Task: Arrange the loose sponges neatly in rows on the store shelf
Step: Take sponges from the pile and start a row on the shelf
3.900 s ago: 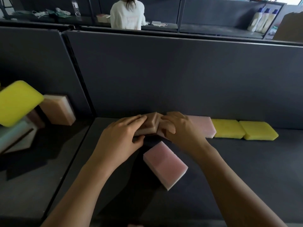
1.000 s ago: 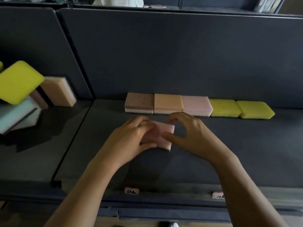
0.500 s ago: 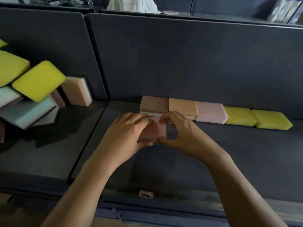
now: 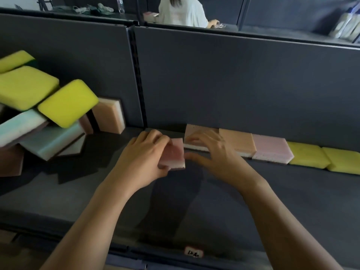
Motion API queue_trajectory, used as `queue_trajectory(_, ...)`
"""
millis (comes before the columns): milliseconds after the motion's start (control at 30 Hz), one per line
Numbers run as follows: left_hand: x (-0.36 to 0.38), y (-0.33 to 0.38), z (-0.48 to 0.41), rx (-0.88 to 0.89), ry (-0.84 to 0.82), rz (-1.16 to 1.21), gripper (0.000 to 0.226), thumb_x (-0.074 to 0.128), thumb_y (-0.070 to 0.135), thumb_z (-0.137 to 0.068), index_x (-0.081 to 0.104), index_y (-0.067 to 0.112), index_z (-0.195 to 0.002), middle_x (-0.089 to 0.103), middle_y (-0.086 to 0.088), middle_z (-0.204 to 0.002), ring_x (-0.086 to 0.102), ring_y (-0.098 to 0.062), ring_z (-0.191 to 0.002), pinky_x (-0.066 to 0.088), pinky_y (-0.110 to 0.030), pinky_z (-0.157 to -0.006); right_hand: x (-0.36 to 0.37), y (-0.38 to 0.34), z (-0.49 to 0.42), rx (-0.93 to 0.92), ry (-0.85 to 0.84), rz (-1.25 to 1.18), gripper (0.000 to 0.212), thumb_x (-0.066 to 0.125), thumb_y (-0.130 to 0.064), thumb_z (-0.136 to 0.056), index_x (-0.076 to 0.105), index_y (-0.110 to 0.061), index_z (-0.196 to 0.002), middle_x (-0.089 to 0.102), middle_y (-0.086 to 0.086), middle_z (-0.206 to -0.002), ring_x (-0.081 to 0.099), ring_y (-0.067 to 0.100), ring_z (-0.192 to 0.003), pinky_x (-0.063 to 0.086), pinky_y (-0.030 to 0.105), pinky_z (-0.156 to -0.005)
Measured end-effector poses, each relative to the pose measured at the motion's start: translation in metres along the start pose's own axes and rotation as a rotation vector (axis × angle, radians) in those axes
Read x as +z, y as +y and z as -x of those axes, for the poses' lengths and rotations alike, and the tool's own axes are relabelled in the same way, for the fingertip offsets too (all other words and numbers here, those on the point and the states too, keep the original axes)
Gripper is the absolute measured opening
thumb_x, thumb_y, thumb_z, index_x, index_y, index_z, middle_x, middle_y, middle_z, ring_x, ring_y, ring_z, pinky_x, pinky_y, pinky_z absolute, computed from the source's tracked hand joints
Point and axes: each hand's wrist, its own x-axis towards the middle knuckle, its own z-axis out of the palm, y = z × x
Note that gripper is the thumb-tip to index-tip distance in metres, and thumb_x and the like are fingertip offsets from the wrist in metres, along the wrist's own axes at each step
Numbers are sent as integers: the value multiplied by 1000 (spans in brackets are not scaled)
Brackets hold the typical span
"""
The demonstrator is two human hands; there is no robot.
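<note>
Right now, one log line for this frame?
step: placing pink sponge at row's left end | left hand: holding it | right hand: open, beside it | row: five sponges against back panel

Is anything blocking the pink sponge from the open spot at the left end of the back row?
Nothing visible. The pink sponge in the left hand sits just left of the brown sponge; the shelf behind it looks bare.

Shop setting: dark metal retail shelf [image 4: 272, 201] with slotted upright [image 4: 138, 78], handwritten price tag [image 4: 193, 251] on front edge, sponges [image 4: 271, 151] laid out, bottles [image 4: 345, 26] on rear shelving.
</note>
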Motion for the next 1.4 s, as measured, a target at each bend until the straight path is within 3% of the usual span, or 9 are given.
queue_trajectory(67, 0, -8, -6, -20, -27, -22, 64, 74, 42, -78, 44, 28, -133, 42, 6, -133, 42, -18, -121, 38, -34, -100, 0, 6, -5, 84, 90, 102, 44, 58, -55, -90, 58, -32, -127, 52, -4, -133, 48, 23, -122, 43, 42, -101)
queue_trajectory(133, 1, -16, -14, -28, -50, -34, 64, 72, 41, -80, 42, 27, -135, 40, 6, -136, 41, -18, -123, 37, -34, -101, 0, 9, -8, 173, 103, 202, 43, 61, -46, -92, 54, -32, -132, 49, -1, -136, 46, 30, -124, 41, 47, -102)
queue_trajectory(367, 12, -30, -41, -16, -64, -49, 67, 71, 36, -82, 38, 28, -140, 37, 6, -138, 39, -19, -126, 35, -35, -102, 8, 12, -14, 286, 104, 291, 40, 60, -38, -93, 54, -35, -132, 45, -5, -139, 41, 28, -128, 36, 45, -105)
queue_trajectory(533, 26, -34, -53, 21, -49, -16, 63, 69, 30, -85, 40, 28, -141, 37, 6, -140, 39, -19, -128, 35, -35, -103, 10, 19, -15, 380, 118, 337, 43, 58, -39, -94, 50, -32, -136, 42, 0, -144, 36, 30, -135, 31, 53, -110)
queue_trajectory(833, 39, -31, -64, 25, 50, 4, 52, 70, 22, -86, 53, 29, -135, 42, 1, -137, 40, -26, -124, 40, -41, -99, 10, 26, -15, 411, 99, 348, 46, 61, -32, -92, 49, -28, -136, 44, -2, -143, 43, 23, -132, 33, 42, -106)
queue_trajectory(1200, 40, -20, -71, 45, 46, -48, 47, 70, 20, -84, 57, 25, -129, 50, -2, -127, 48, -30, -110, 46, -41, -86, 5, 29, -14, 428, 101, 343, 48, 64, -31, -91, 49, -30, -136, 44, -3, -140, 43, 23, -130, 34, 42, -105)
queue_trajectory(1400, 43, -14, -71, 35, 29, -56, 49, 67, 24, -87, 52, 26, -133, 47, -2, -130, 46, -29, -115, 46, -42, -91, 3, 31, -14, 414, 94, 343, 47, 64, -33, -91, 50, -28, -136, 45, -2, -140, 44, 23, -130, 34, 43, -105)
